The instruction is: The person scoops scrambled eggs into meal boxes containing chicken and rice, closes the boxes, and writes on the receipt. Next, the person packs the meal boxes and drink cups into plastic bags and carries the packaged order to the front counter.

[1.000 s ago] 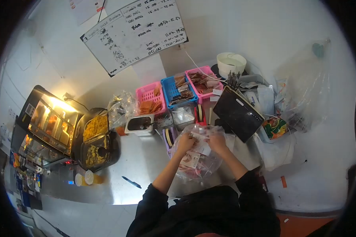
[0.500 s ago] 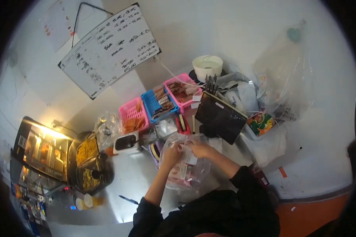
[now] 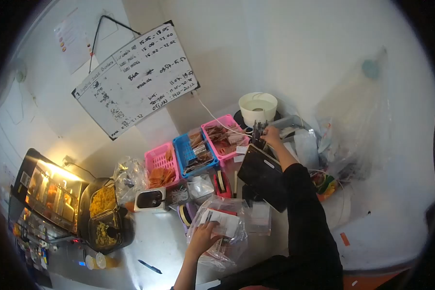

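Observation:
My left hand [image 3: 204, 238] lies over a clear plastic bag [image 3: 239, 244] on the metal counter, fingers stretched out on it. Inside the bag a pinkish package shows, and a white printed slip [image 3: 225, 221] is at its upper part. My right hand [image 3: 271, 136] reaches over the dark tablet [image 3: 260, 172] to a bunch of thin dark sticks [image 3: 257, 131] standing behind it. Its fingers are closed together at the sticks; what they pinch is too small to make out.
Pink [image 3: 149, 157] and blue [image 3: 182, 157] baskets of small packets stand along the wall. Before them are a metal container [image 3: 150, 199] and tape dispensers [image 3: 185, 215]. A pen [image 3: 150, 266] lies on the counter. Food trays [image 3: 104, 220] and a lit display case [image 3: 58, 193] are left.
Both hands were together at the bag's top. My right hand has left it and moved up to the dark sticks; my left hand has come down flat onto the bag.

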Motion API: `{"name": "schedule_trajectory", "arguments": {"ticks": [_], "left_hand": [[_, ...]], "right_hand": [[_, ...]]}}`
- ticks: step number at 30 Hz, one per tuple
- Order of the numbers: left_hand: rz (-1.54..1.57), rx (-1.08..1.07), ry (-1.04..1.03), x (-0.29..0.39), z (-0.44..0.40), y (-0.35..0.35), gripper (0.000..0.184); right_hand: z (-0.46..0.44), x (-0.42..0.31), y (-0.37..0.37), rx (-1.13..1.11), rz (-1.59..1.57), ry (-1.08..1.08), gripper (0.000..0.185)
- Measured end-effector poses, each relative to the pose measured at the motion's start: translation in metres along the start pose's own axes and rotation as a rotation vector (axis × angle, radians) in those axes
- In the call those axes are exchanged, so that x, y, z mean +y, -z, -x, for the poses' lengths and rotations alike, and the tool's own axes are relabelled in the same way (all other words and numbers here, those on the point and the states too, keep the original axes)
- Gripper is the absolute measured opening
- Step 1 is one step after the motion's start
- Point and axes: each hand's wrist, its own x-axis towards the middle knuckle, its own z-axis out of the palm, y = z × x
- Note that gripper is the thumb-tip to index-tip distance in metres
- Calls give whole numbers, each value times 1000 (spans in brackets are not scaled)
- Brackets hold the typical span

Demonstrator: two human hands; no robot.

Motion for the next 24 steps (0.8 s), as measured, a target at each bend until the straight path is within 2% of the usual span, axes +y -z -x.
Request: {"name": "schedule_trajectory", "arguments": {"ticks": [3, 5, 7, 9, 12, 15, 17, 18, 21, 23, 24], "left_hand": [[244, -139, 280, 7, -1, 12, 29], [216, -99, 202, 10, 5, 20, 20], [238, -29, 118, 16, 8, 29, 13], [303, 68, 27, 23, 10, 41, 8], [361, 87, 20, 30, 12, 53, 10], [339, 97, -33, 31, 14, 60, 11], [302, 171, -91, 39, 15, 69, 12], [295, 147, -52, 39, 19, 72, 14], [186, 85, 18, 36, 37, 76, 13], [132, 213, -95, 39, 42, 81, 15], [62, 282, -168, 41, 44, 86, 18]], "right_hand": [[-10, 0, -9, -26, 58, -3, 31], [-16, -5, 5, 31, 21, 41, 29], [-31, -3, 19, 173, 162, 323, 25], [-31, -33, 47, 119, 45, 90, 22], [-34, -36, 60, -4, -117, 134, 21], [-23, -51, 76, -87, -146, 98, 19], [-30, -64, 97, -64, 40, 237, 17], [-34, -71, 107, -56, 129, 306, 16], [-8, -168, 183, 54, -46, 330, 13], [30, -234, 226, 21, -315, 371, 16], [57, -260, 239, -88, -391, 441, 17]]}}
